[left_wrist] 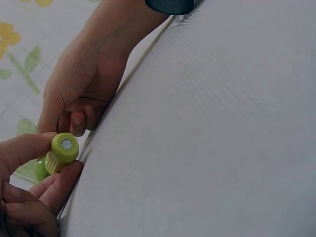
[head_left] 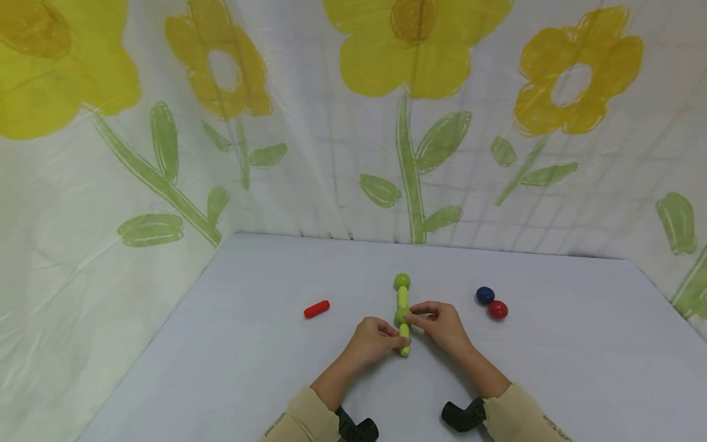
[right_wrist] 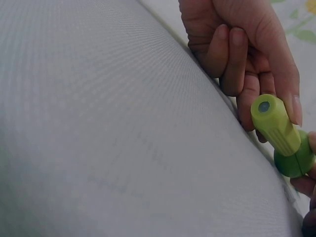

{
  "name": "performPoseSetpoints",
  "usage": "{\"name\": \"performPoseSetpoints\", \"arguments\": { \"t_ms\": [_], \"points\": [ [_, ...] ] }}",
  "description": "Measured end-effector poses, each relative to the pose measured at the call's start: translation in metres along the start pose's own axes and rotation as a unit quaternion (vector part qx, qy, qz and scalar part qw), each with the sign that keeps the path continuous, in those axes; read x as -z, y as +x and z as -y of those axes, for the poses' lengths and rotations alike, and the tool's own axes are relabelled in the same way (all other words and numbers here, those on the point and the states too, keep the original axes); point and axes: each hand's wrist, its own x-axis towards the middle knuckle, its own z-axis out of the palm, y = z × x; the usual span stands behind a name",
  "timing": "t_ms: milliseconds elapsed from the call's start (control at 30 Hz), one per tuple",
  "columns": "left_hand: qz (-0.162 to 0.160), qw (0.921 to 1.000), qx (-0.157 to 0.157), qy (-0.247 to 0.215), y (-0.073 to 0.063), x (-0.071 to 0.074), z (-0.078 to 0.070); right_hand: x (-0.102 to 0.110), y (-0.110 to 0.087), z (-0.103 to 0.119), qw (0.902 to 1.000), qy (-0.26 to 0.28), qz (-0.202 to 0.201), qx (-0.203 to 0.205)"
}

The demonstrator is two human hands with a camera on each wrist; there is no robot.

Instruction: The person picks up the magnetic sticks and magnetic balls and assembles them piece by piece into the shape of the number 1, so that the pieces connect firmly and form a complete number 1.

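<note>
A straight chain of green toy pieces stands out from me in the head view: a far ball, a rod, a middle ball and a near rod. My left hand pinches the near rod between thumb and finger. With thumb and fingertips, my right hand grips the middle ball. In the left wrist view the near rod shows a small grey disc in its end. The right wrist view has this rod meeting the green ball.
A red rod lies on the white table to the left. On the right, a dark blue ball sits close beside a red ball. Behind the table's far edge hangs a flower-painted sheet.
</note>
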Motion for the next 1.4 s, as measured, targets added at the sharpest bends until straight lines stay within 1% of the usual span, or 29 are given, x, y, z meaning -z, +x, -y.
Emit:
{"name": "performPoseSetpoints", "arguments": {
  "t_ms": [100, 133, 233, 300, 467, 567, 800, 967, 1133, 1300, 1400],
  "points": [
    [-0.001, 1.0000, -0.003, -0.002, -0.001, -0.001, 0.000, 0.000, -0.002, 0.000, 0.9999, 0.005, -0.005, 0.011],
    [-0.001, 1.0000, -0.002, -0.005, -0.001, -0.001, 0.000, 0.000, -0.002, 0.000, 0.9997, 0.003, -0.008, 0.022],
    [-0.001, 1.0000, -0.002, -0.007, -0.002, -0.001, 0.000, 0.000, -0.003, -0.001, 0.9993, 0.006, -0.010, 0.036],
    [-0.001, 1.0000, -0.001, -0.007, -0.002, -0.001, 0.000, 0.000, -0.002, -0.001, 0.9994, 0.006, -0.007, 0.032],
    [-0.004, 1.0000, 0.002, -0.001, -0.002, -0.001, 0.001, 0.000, 0.000, 0.000, 1.0000, 0.006, 0.003, 0.000],
    [-0.005, 1.0000, 0.001, 0.000, -0.001, -0.001, 0.002, 0.000, -0.001, 0.000, 1.0000, 0.005, 0.005, -0.002],
    [-0.004, 0.9998, -0.016, -0.006, -0.001, -0.001, 0.003, 0.000, -0.002, 0.002, 0.9998, 0.019, 0.002, -0.011],
    [-0.008, 0.9999, -0.014, -0.004, -0.002, -0.001, 0.002, 0.000, -0.001, 0.001, 0.9999, 0.012, 0.005, -0.004],
    [-0.009, 0.9999, -0.009, -0.005, -0.002, -0.001, 0.001, 0.002, 0.001, 0.002, 0.9998, 0.005, 0.018, -0.006],
    [-0.007, 0.9999, 0.002, -0.008, 0.000, -0.002, 0.002, 0.008, 0.002, 0.003, 0.9992, 0.001, 0.040, -0.007],
    [-0.010, 0.9999, 0.006, -0.005, 0.000, -0.001, 0.001, 0.015, 0.003, 0.004, 0.9991, -0.007, 0.042, 0.002]
  ]
}}
